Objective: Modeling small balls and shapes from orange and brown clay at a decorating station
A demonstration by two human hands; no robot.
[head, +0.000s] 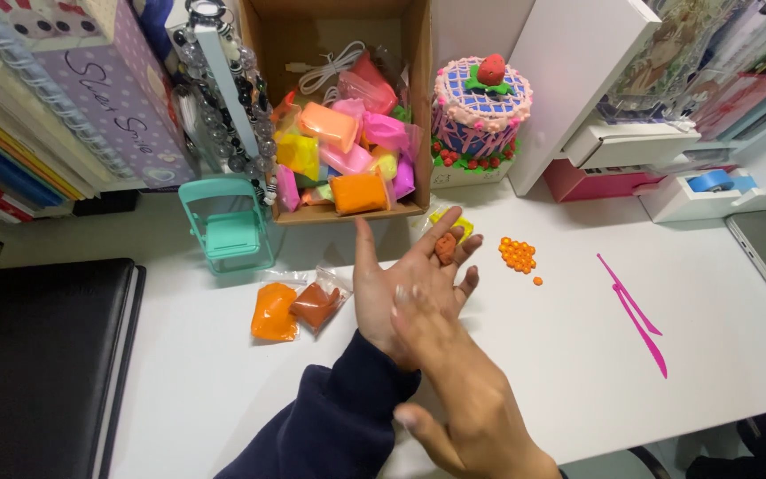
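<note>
A: Where the left hand (405,288) lies flat and palm up, a small orange-brown lump of clay (445,247) sits on its fingertips, above the white table (578,355).

B: Grip?

A: None. Left fingers spread and released; the lump only rests there. The right hand (454,390) crosses over the left palm, fingers loosely extended and blurred, holding nothing I can make out.

B: Handling?

A: Judged light and soft, likely a bit tacky. It should dent under any pinch, so take it by its sides with two fingertips, gently.

B: Around it?

A: Just beyond the fingertips, a yellow packet (456,220). To the right, a cluster of tiny orange balls (518,255), apart from the hand. Farther right, two pink modelling tools (636,312). Left of the wrist, two sealed packets of orange clay (299,309). Behind, a cardboard box (418,106) full of coloured packets, a small mint folding chair (226,232), a decorated model cake (480,111).
</note>
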